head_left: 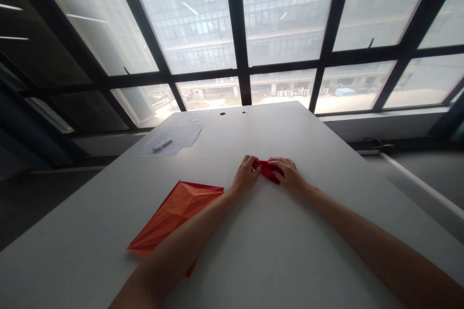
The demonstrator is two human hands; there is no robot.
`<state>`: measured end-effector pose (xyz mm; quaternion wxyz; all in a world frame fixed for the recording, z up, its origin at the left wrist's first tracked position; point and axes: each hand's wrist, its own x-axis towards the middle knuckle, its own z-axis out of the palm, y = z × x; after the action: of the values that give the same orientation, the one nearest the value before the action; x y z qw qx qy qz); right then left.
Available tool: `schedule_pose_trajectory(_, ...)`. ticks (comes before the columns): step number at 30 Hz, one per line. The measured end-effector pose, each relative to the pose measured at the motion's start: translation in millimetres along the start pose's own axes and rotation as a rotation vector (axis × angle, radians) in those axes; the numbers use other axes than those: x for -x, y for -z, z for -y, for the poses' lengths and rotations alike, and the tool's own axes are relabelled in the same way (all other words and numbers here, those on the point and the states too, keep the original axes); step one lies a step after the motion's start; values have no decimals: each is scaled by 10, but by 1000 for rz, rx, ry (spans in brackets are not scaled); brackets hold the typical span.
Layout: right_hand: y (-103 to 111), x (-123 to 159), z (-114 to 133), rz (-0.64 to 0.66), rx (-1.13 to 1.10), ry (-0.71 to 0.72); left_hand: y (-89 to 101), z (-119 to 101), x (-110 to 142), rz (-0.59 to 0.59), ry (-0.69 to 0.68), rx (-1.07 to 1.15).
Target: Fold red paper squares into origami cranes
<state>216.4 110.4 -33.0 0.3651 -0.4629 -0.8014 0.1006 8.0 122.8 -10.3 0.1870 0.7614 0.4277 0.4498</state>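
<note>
Both hands hold a small piece of folded red paper over the white table. My left hand pinches its left end between thumb and fingers. At the right end, my right hand is closed on the paper, its fingers curled over the top. The hands hide parts of the folds. Under and beside my left forearm lies a creased orange sheet with red paper showing along its edges; the forearm covers part of it.
White printed sheets lie at the table's far left, with a white marker-like tube on top. Two small round holes, one a dark cable hole, sit near the far edge. Large black-framed windows stand behind the table.
</note>
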Motion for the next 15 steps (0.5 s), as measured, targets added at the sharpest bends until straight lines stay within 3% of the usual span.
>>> schedule_pose_trajectory(5,-22,-9,-43,69,24,2,23,60,-1,35,-39,-144)
schedule_pose_trajectory(10,-28,-30,-38,138,26,103,15,-36,31,164,-239,-175)
schedule_pose_trajectory(15,-28,-25,-12,180,102,130,-30,-169,136,307,-244,-583)
